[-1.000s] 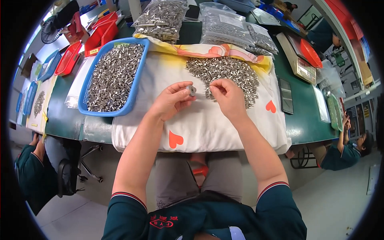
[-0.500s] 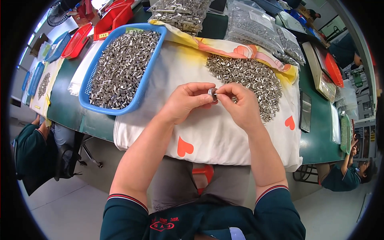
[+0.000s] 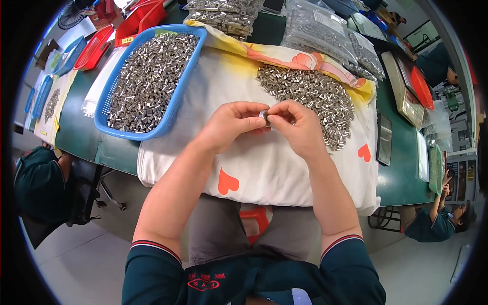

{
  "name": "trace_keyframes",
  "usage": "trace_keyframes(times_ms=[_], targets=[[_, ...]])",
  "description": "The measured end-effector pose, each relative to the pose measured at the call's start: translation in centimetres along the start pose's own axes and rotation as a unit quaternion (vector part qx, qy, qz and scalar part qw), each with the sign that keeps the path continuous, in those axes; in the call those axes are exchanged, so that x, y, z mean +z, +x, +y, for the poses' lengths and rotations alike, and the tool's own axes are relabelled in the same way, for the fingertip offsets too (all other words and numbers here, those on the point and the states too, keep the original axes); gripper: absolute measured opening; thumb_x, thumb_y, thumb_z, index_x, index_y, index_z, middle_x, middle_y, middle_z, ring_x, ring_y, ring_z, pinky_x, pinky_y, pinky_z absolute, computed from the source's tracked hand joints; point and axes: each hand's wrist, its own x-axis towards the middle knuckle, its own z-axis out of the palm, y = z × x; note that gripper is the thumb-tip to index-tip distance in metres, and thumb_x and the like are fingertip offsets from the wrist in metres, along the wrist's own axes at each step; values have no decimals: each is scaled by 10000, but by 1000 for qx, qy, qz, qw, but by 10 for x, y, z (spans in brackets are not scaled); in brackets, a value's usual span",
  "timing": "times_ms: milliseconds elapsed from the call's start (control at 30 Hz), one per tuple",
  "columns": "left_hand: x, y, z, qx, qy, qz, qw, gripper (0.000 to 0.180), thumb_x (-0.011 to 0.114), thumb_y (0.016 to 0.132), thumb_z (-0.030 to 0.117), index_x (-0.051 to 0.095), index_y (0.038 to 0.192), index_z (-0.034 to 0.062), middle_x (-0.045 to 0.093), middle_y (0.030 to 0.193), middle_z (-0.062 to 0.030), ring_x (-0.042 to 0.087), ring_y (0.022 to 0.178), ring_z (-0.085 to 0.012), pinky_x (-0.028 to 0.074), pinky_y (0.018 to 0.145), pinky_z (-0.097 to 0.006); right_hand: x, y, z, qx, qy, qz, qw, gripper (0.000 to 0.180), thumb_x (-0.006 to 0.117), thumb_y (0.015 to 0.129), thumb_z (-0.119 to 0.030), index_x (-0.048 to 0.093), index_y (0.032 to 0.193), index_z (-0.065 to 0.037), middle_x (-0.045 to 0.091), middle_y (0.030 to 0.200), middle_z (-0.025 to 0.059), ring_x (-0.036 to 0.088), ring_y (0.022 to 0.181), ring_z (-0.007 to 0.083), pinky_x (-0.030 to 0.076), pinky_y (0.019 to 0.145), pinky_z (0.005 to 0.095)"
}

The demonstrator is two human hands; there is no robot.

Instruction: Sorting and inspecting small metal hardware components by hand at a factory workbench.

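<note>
Changed since one second ago: my left hand (image 3: 231,124) and right hand (image 3: 299,126), then apart, now meet at the centre of the frame. Left: thumb and fingers pinched closed on a small metal ring (image 3: 263,115). Right: thumb and forefinger nearly closed at its right side; whether they grip a piece, I cannot tell. Ring: between both sets of fingertips, above the white cloth (image 3: 277,175), left of the metal cylinder pile (image 3: 317,96)
</note>
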Motion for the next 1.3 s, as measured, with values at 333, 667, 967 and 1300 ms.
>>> trace_keyframes(times_ms=[333,667,967,1300], targets=[[3,-2,6,-37,-42,21,998,296,604,804,89,539,1079,1,609,931,-58,594,812,-134,476,730,-241,-24,3,13,-95,-394,5,914,88,585,708,-99,616,762,-36,577,725,101,548,742,267,436,691,360],[3,-7,8,-16,127,-26,991,277,626,757,25,562,1023,-18,611,864,-44,584,810,-91,471,735,-217,-13,3,16,-123,-406,24,905,86,603,705,-87,610,774,-36,577,713,105,558,706,255,446,664,352],[-1,-6,7,-18,65,-6,998,296,630,760,22,565,1047,-3,616,874,-37,585,786,-88,471,707,-207,-8,-2,3,-15,-68,-18,997,107,618,740,-86,614,827,-24,605,718,4,524,629,72,433,593,213],[0,-5,6,-10,66,18,998,311,632,758,19,568,1060,-7,623,884,-45,581,782,-79,468,702,-195,-3,-6,-2,-46,-91,0,995,73,604,737,-12,599,809,-19,596,748,11,531,663,74,427,613,212]])
